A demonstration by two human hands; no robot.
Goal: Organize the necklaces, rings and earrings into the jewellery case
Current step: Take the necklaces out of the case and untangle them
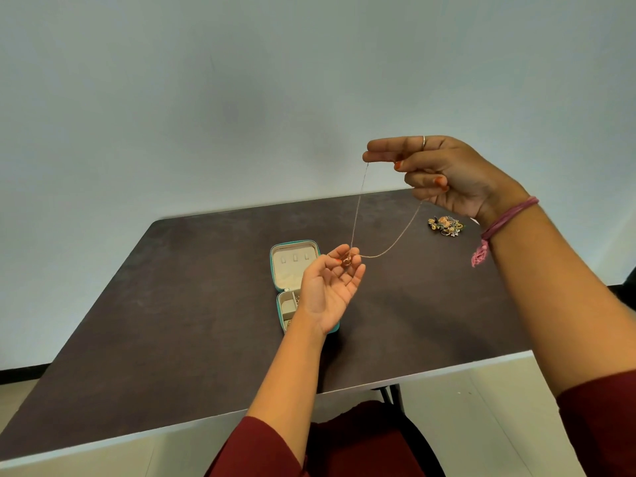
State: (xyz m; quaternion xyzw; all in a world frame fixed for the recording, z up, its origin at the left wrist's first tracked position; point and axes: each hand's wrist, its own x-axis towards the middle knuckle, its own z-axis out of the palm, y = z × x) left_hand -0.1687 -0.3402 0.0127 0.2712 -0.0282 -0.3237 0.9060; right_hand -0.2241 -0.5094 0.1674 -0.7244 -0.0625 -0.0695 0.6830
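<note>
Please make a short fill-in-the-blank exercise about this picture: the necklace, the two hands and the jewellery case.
1. The right hand pinches the thin necklace chain and holds it ____ than the left hand.
2. The pendant rests at the fingers of the ____ hand.
3. The teal jewellery case lies on the dark table with its lid ____.
4. The pile of remaining jewellery lies on the table, ____ the case.

Missing words: higher; left; open; outside

Dark table (179, 304): case (285, 270), jewellery pile (446, 226)
</note>
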